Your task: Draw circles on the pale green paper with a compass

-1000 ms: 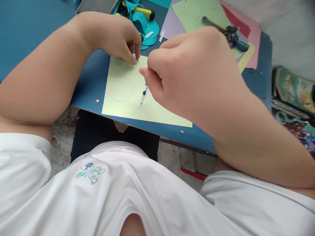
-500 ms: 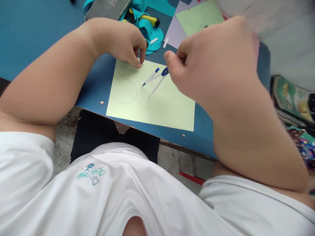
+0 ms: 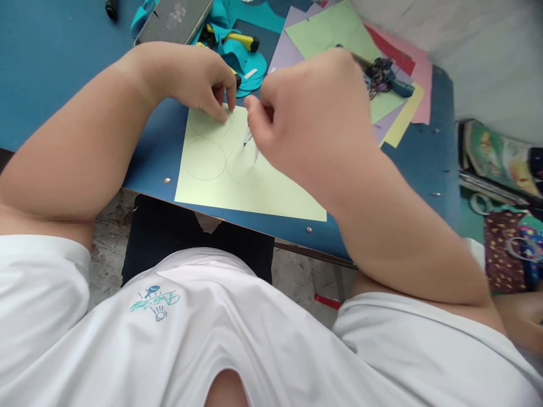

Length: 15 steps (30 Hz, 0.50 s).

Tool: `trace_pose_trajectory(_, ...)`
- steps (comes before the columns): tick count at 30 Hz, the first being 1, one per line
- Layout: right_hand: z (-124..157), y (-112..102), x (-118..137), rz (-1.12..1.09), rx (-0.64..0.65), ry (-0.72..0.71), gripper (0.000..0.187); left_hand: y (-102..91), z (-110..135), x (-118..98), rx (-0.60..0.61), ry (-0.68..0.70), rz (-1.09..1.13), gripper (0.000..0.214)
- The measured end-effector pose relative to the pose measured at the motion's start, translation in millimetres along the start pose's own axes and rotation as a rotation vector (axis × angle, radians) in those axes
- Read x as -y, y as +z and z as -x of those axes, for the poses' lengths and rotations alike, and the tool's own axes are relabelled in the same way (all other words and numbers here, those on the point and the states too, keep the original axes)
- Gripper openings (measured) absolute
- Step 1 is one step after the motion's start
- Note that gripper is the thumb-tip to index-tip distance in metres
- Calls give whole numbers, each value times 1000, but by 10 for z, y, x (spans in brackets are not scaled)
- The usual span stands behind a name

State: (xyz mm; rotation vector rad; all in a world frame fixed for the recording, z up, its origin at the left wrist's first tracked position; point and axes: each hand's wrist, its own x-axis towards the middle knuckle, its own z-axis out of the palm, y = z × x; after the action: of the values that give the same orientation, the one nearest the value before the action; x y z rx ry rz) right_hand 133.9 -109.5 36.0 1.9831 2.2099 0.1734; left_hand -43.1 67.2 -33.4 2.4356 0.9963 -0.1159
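Note:
A sheet of pale green paper [image 3: 280, 195] lies near the front edge of the blue table, with faint pencil circles drawn on its left half. My right hand [image 3: 309, 107] is closed around the top of a drawing compass [image 3: 255, 155], which it mostly hides. Only the lower parts of the compass's two white legs show, pointing down to the paper inside a faint, partial circle. My left hand [image 3: 207, 85] rests its fingertips on the sheet's upper edge, thumb and fingers slightly apart, over the top left circle.
Behind the paper lie turquoise cut pieces [image 3: 250, 82], a yellow-and-black tool [image 3: 241, 40] and a grey flat case [image 3: 173, 22]. Coloured sheets [image 3: 292, 51] and a dark tangled bundle [image 3: 382, 76] lie back right. At far right are packets [image 3: 500, 158] and a tape roll [image 3: 481, 203].
My right hand has swung left and turned, covering the compass's blue joint that showed before. My left hand stays at the sheet's upper edge. The view has shifted a little.

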Motion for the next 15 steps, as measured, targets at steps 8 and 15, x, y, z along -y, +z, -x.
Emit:
trace_pose_trajectory(8, 348, 369, -377, -44, -117, -263, 31, -27, 51, -110, 12, -46, -103, 69)
trace_pose_trajectory(15, 252, 531, -787, -199, -250, -249, 52, -7, 23, -61, 10, -60, -113, 68)
